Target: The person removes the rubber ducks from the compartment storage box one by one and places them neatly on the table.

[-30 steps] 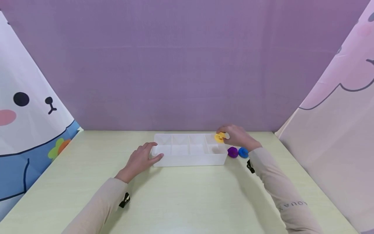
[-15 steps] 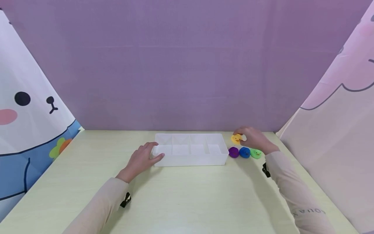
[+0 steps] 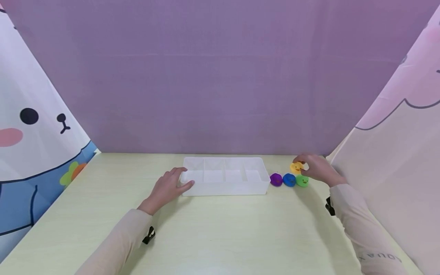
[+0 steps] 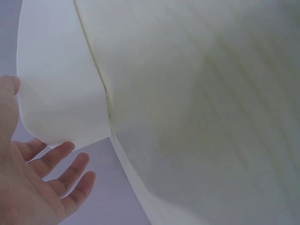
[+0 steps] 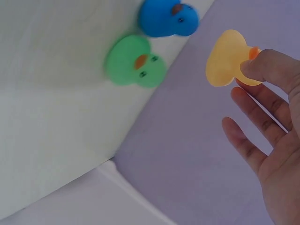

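My right hand [image 3: 317, 168] pinches a yellow rubber duck [image 3: 296, 167] between thumb and fingers, above the table and just behind a green rubber duck [image 3: 302, 180]. In the right wrist view, the thumb lies against the head of this duck [image 5: 227, 58], while the other fingers spread apart below. A blue duck [image 3: 289, 180] and a purple duck [image 3: 276, 180] stand left of the green one, all in a row. At the left end of a white divided box [image 3: 225, 188], my left hand [image 3: 166, 191] holds its rim, thumb at the front, fingers at the end.
The pale wood table [image 3: 220, 233] ends at a purple backdrop [image 3: 220, 76]. Printed cloth panels stand at the left [image 3: 41, 152] and right [image 3: 402, 172]. The purple duck sits close to the right end of the box.
The right hand has moved right with the yellow duck, from over the box's right end to behind the green duck, uncovering that duck. The left hand stays on the box.
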